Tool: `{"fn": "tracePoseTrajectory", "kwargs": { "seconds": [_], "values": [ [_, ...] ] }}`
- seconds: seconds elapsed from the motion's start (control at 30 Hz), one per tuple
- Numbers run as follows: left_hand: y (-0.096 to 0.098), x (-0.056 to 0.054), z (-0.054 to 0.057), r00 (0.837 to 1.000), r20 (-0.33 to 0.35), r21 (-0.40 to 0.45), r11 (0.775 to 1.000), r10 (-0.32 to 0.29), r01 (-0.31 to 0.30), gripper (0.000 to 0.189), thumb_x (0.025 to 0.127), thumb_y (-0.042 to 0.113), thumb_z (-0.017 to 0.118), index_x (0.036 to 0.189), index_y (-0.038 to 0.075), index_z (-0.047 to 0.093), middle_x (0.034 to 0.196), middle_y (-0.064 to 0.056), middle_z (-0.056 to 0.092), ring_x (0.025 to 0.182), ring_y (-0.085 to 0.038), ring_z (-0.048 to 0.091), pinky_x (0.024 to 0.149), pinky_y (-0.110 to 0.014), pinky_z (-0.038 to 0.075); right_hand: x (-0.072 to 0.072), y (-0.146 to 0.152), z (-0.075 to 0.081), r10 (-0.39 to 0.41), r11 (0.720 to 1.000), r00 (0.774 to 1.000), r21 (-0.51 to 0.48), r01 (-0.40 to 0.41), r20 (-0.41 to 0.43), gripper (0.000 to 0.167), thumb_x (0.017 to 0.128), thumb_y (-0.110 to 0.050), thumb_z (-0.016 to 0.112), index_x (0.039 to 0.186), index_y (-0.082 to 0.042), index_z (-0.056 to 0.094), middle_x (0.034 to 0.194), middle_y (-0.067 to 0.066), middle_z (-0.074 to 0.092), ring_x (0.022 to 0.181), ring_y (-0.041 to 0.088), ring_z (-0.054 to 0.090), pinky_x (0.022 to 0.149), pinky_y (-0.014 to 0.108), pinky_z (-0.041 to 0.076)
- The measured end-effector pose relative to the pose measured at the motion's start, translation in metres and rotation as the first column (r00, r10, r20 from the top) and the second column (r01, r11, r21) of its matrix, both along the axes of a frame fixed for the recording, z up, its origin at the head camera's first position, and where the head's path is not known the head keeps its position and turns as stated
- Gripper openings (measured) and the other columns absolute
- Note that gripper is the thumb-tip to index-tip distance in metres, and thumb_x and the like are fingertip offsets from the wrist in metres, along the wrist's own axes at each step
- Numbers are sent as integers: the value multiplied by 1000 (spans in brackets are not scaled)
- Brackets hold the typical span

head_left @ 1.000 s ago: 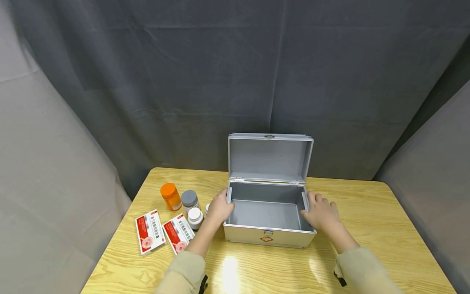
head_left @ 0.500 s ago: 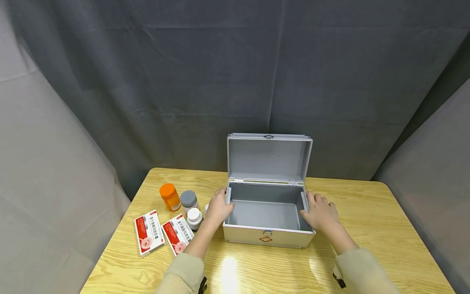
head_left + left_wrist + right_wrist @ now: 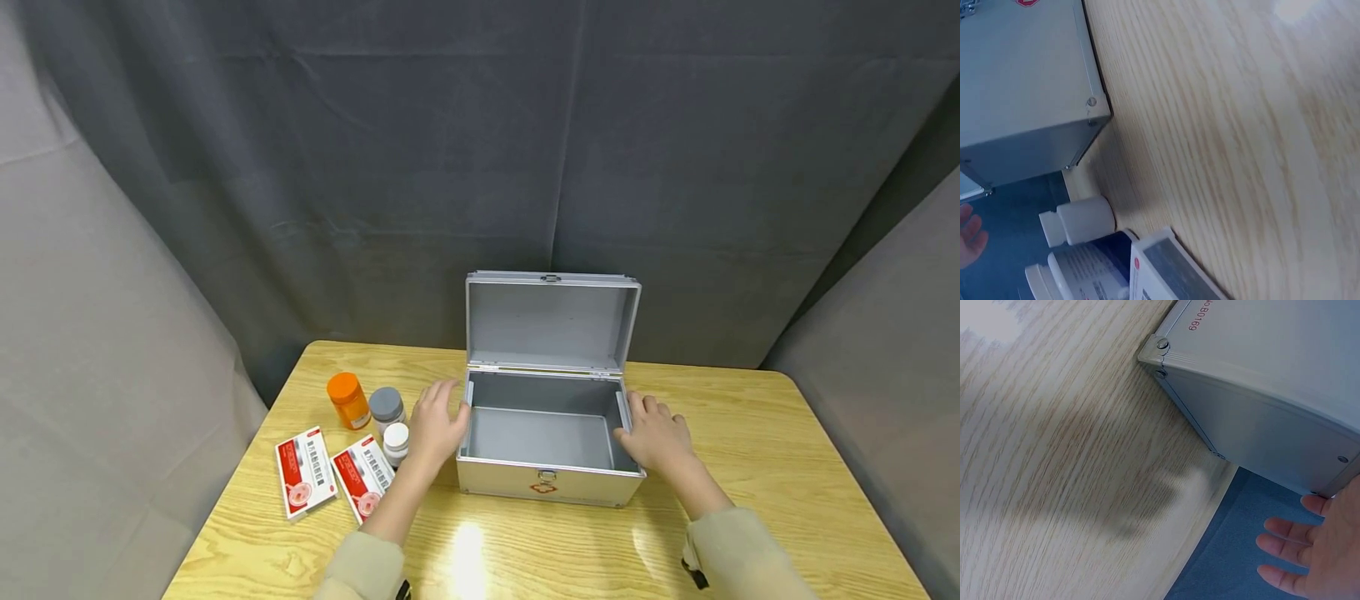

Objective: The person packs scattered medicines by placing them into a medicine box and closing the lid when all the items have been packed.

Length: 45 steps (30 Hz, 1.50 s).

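Note:
A silver first aid box (image 3: 504, 478) stands on the table with its lid raised; its grey inside holds nothing visible. My left hand (image 3: 433, 425) is beside its left wall, fingers extended and thumb near the rim; whether the thumb touches is unclear. In the left wrist view its fingertips (image 3: 969, 234) show apart from the box. My right hand (image 3: 658, 437) holds the right wall, thumb over the rim and index finger against the outside. The other fingers (image 3: 1282, 547) spread free. A small white bottle (image 3: 1088, 220) stands near the box's left side, hidden by my left hand in the head view.
Left of the box stand an orange bottle (image 3: 349, 403), a grey-lidded bottle (image 3: 387, 405) and a white bottle (image 3: 396, 443). Two red-and-white medicine boxes (image 3: 306, 475) lie nearer the front left. A dark curtain (image 3: 375, 208) hangs behind the wooden table (image 3: 750, 450).
My left hand has let go of the box's left wall and shifted slightly left, its fingers straightening. The right hand and the box have stayed put.

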<state>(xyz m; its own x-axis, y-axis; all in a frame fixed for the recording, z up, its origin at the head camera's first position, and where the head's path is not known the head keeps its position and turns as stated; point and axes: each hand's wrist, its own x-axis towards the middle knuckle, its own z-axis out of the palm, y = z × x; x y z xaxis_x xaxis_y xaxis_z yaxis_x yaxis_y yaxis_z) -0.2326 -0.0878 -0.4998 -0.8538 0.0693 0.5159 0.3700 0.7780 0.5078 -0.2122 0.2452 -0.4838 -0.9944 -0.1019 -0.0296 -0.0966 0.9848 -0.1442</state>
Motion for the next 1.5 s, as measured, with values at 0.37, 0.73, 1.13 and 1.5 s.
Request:
{"fn": "tracePoseTrajectory", "kwargs": {
  "seconds": [0.37,0.73,1.13,1.5],
  "values": [
    [-33,9,19,974,-195,-21,993,111,-117,31,75,16,59,103,3,63,104,-13,62,97,-29,56,86,-45,43,-2,3,-2,0,1000,1000,-21,0,5,65,84,-35,51,133,3,28,123,31,41,109,49,41,82,65,32],
    [-73,14,21,945,-254,59,979,205,-196,29,70,8,61,97,-1,64,101,-16,61,94,-34,54,86,-52,38,-2,3,-2,-7,999,1000,-33,8,16,67,85,-34,52,134,3,27,125,31,40,111,50,40,83,66,31],
    [-116,15,14,916,-211,110,940,341,-324,37,68,8,61,104,-4,60,105,-21,57,99,-40,49,88,-53,33,-2,3,-5,-10,999,1000,-39,11,21,67,85,-34,51,134,3,25,125,31,40,111,50,40,84,66,31],
    [-144,19,2,879,82,81,876,470,-476,65,71,14,66,129,-1,40,129,-21,38,119,-39,33,98,-54,22,-2,2,-5,-7,999,1000,-46,8,28,68,85,-36,50,135,3,25,126,30,39,113,51,39,85,66,30]
  ]
}}
